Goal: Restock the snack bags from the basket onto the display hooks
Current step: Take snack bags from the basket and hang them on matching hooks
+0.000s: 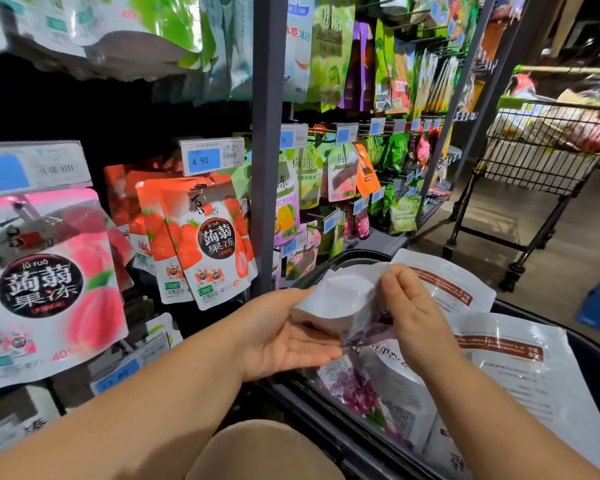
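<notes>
Head view: the snack bag (336,299) is above the basket (326,407), resting on the flat, released left hand (284,337), with the right hand (409,306) in a pinching grip on its side. Recommend squaring the hang hole upright before approaching a hook (26,210).

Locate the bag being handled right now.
Head view, lower centre: the white bag is between left hand and right hand, over the basket, right of the hanging strawberry bags.
</notes>
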Demonstrator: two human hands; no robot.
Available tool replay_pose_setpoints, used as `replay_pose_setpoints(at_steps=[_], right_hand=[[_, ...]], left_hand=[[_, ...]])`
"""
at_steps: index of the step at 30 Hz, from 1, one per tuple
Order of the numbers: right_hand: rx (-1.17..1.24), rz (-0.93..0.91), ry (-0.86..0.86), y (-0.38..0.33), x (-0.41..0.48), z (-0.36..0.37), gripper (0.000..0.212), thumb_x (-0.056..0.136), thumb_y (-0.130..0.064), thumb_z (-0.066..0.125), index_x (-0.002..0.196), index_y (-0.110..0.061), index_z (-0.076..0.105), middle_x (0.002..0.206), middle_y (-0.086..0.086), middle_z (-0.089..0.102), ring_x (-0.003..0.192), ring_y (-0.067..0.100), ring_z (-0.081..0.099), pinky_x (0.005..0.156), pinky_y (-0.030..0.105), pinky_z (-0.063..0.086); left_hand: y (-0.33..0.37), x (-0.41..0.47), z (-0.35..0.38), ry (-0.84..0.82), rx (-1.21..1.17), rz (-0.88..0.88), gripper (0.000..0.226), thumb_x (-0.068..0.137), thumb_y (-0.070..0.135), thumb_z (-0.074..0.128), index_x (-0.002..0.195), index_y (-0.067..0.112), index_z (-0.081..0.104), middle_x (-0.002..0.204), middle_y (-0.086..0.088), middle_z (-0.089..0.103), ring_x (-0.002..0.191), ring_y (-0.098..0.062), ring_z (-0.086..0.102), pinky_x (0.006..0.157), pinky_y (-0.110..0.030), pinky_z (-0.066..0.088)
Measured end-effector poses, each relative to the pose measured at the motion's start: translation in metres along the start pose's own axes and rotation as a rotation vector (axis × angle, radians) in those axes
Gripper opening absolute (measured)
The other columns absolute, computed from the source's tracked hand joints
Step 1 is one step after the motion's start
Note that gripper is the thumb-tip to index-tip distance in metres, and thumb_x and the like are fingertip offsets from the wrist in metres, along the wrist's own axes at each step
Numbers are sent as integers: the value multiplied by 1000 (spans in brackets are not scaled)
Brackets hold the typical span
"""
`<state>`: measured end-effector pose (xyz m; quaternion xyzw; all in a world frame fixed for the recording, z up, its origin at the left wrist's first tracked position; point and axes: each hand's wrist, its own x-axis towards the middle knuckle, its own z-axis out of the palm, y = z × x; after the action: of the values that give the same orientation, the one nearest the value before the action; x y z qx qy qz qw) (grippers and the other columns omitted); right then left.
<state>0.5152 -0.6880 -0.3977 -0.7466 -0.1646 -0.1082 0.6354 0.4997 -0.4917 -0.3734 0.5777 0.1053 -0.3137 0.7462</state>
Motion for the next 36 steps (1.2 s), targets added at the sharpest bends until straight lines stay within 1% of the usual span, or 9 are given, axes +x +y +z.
replay_pose_setpoints(at_steps=[3,6,9,15,19,24,30,33,36], right_hand=[[-51,-18,43,-1,-3,2,45,95,-62,37,93,-22,59,77,-5,61,75,15,60,70,24,54],[-64,57,51,-3,-8,2,65,73,-92,26,86,-39,62,75,-10,69,75,4,69,70,17,56],[6,192,101,-6,-8,0,59,82,-72,15,84,-36,63,61,-20,65,64,-16,62,58,-1,43],[327,262,98,-12,0,0,80,77,-74,29,89,-9,75,97,16,75,95,21,69,84,31,50],[448,348,35,-13,0,-6,62,76,-60,43,80,-11,80,107,9,75,112,26,64,101,40,45],[569,486,-70,-14,-1,-10,63,80,-49,54,120,-1,64,120,21,68,99,32,69,81,40,59],[461,519,-55,-9,-1,-7,42,69,-26,73,107,-13,60,96,13,69,73,23,68,60,34,54],[435,495,114,-5,1,-1,66,64,-13,77,122,-19,45,78,10,71,58,16,67,50,26,52],[421,425,143,2,1,-1,87,68,0,77,137,-27,31,67,6,72,53,14,63,52,22,49]], left_hand=[[0,-1,3,17,-20,27,39,98,36,52,115,4,65,100,-26,73,74,-32,74,66,-36,61],[-1,-1,8,28,-40,47,38,97,35,54,117,4,64,101,-26,72,70,-33,74,65,-36,60],[-3,-2,11,23,-60,77,35,95,33,58,115,4,65,101,-26,72,69,-32,74,63,-36,61],[-4,1,13,32,-26,259,18,92,20,62,106,12,70,93,-10,77,83,-22,73,73,-32,62],[-5,4,12,29,31,353,35,91,13,65,126,12,63,110,-11,74,95,-20,71,80,-32,59],[-9,5,12,86,40,416,46,85,-4,68,125,19,63,107,-12,75,83,-22,72,69,-28,61],[-18,1,13,128,302,553,55,83,-9,70,119,33,63,120,0,70,91,-7,71,73,-18,57],[-19,0,12,170,518,615,60,85,-4,70,118,45,62,129,19,58,99,5,66,79,-19,56],[-24,4,11,156,450,647,69,85,-8,67,125,46,53,118,7,70,99,-9,71,80,-32,58]])
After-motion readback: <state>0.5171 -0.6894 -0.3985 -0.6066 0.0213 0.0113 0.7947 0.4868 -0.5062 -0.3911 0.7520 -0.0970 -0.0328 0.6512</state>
